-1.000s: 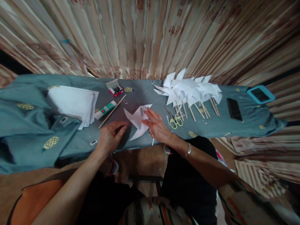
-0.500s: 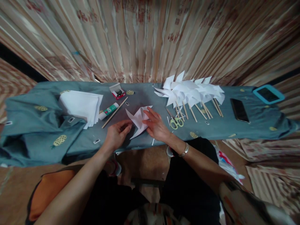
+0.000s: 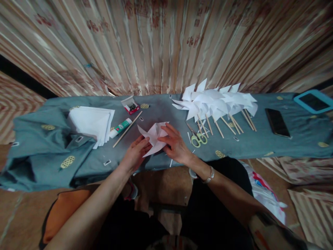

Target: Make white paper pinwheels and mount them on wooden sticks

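Observation:
A folded white paper pinwheel [image 3: 153, 134] is between my hands, just above the cloth near the table's front edge. My left hand [image 3: 136, 151] grips its left side, thumb on top and fingers partly hidden beneath. From the right, my right hand [image 3: 177, 144] has its fingers closed on the paper near the centre. Left of the pinwheel lie a wooden stick [image 3: 127, 129] and a glue stick [image 3: 121, 127]. Behind them stands a small open red-and-white box [image 3: 130, 105] with dark small pieces inside. Scissors with green handles [image 3: 198, 139] lie right of my right hand.
A stack of white paper [image 3: 91, 121] lies at the left. Several finished paper pinwheels [image 3: 213, 100] on sticks lie in a row at the right. Beyond them are a black phone [image 3: 277, 122] and a blue-framed tablet [image 3: 299, 101]. Bunched cloth [image 3: 39, 152] covers the left end.
My left hand has moved right and now takes hold of the paper pinwheel's left side. My right hand stays on the paper. The view has shifted slightly.

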`<state>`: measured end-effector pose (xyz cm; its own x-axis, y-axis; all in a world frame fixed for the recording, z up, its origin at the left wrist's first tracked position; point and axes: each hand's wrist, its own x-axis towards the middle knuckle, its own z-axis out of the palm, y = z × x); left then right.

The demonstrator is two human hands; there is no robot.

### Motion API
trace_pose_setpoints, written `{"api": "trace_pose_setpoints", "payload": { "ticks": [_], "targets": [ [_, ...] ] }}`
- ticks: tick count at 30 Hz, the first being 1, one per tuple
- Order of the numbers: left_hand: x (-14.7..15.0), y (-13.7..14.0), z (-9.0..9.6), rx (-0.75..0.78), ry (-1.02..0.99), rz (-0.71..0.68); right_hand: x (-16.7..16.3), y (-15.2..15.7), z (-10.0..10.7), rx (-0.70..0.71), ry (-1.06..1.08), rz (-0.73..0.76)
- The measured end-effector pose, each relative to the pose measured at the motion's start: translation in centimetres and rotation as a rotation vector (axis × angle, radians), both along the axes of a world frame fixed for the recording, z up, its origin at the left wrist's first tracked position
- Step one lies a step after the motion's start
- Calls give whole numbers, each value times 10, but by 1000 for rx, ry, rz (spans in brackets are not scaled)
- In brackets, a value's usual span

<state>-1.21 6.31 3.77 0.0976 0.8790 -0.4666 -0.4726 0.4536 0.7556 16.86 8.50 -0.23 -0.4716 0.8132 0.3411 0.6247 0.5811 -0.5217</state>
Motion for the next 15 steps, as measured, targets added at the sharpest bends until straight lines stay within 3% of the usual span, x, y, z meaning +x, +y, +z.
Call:
{"api": "trace_pose_setpoints", "payload": {
  "ticks": [8,15],
  "targets": [
    [11,2,2,47,32,7,-1,-10,12,100,-22,-6],
    [7,9,7,165,232,37,0,-17,27,99,21,39]
  ]
}}
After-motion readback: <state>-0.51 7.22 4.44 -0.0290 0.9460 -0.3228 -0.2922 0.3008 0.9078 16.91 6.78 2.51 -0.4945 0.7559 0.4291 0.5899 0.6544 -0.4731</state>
